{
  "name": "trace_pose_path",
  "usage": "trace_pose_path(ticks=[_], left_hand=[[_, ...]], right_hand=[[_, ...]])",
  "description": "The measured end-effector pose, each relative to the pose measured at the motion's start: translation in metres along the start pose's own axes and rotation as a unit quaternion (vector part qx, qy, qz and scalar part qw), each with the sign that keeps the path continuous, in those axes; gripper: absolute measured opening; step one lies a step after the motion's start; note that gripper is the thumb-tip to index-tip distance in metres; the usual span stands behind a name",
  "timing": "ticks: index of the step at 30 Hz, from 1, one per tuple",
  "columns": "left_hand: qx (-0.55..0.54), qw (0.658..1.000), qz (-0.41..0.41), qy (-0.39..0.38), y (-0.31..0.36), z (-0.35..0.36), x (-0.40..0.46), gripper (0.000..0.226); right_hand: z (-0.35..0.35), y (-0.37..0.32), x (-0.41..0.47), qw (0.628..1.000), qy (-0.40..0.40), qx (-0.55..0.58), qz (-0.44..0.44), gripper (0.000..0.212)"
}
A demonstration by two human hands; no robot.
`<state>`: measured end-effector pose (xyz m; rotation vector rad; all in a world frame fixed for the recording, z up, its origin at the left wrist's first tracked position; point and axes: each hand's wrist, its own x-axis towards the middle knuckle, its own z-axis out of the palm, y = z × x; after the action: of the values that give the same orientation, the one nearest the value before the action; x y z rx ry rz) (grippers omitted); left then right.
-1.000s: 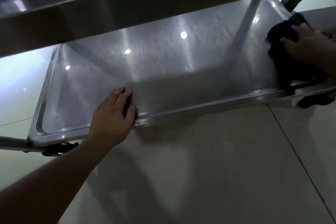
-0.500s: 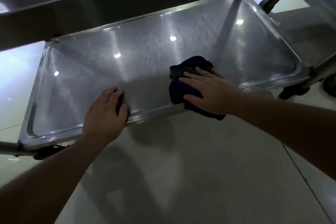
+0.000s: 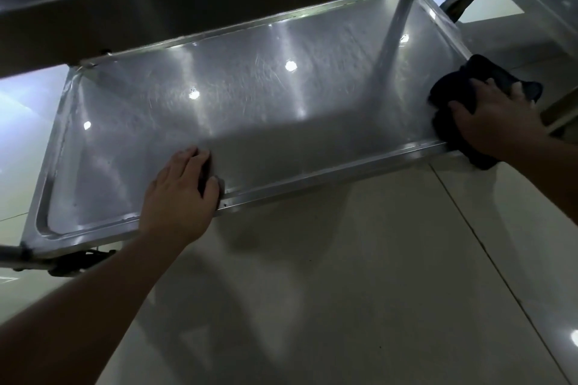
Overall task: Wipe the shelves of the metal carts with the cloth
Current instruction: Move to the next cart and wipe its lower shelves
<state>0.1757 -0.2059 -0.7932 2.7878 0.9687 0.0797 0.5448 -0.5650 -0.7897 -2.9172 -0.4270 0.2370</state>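
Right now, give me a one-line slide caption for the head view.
Right hand presses dark cloth at lower shelf's right end; left hand braces its front rim.

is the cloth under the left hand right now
No, the dark cloth is under the right hand at the right end of the bottom shelf, while the left hand rests bare on the front rim.
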Motion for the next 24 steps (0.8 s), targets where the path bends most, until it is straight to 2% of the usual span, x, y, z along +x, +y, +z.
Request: trace_pose_path(ticks=[3, 8, 10, 13, 15, 18, 20, 22, 24], left_hand=[[-0.002, 1.0, -0.008, -0.003, 0.0, 0.0, -0.001, 0.057], [0.0, 1.0, -0.011, -0.006, 0.001, 0.0, 0.001, 0.057], [0.002, 1.0, -0.012, -0.01, 0.002, 0.0, 0.001, 0.057], [-0.001, 1.0, -0.005, -0.016, 0.002, 0.0, 0.0, 0.058], [-0.006, 1.0, -0.001, -0.018, 0.001, -0.002, 0.0, 0.057], [-0.008, 1.0, 0.01, -0.021, -0.002, -0.004, -0.001, 0.058], [-0.013, 1.0, 0.012, -0.025, 0.0, -0.004, -0.001, 0.058], [-0.019, 0.999, 0.005, -0.031, -0.001, -0.005, -0.001, 0.06], [-0.023, 0.999, 0.002, -0.039, -0.001, -0.005, -0.001, 0.061]], right_hand=[[0.007, -0.025, -0.027, 0.999, 0.0, -0.008, -0.037, 0.086], [0.04, -0.108, -0.099, 0.975, 0.024, 0.008, -0.223, 0.075], [0.052, -0.144, -0.126, 0.951, 0.027, 0.021, -0.308, 0.069], [0.071, -0.19, -0.158, 0.896, 0.01, 0.016, -0.445, 0.059], [0.075, -0.21, -0.167, 0.866, -0.002, 0.023, -0.5, 0.05], [0.066, -0.222, -0.168, 0.853, 0.002, 0.042, -0.521, 0.043], [0.052, -0.221, -0.164, 0.858, -0.031, 0.054, -0.509, 0.043], [0.033, -0.217, -0.158, 0.875, -0.097, 0.114, -0.461, 0.034], [0.012, -0.208, -0.151, 0.879, -0.197, 0.25, -0.354, 0.026]])
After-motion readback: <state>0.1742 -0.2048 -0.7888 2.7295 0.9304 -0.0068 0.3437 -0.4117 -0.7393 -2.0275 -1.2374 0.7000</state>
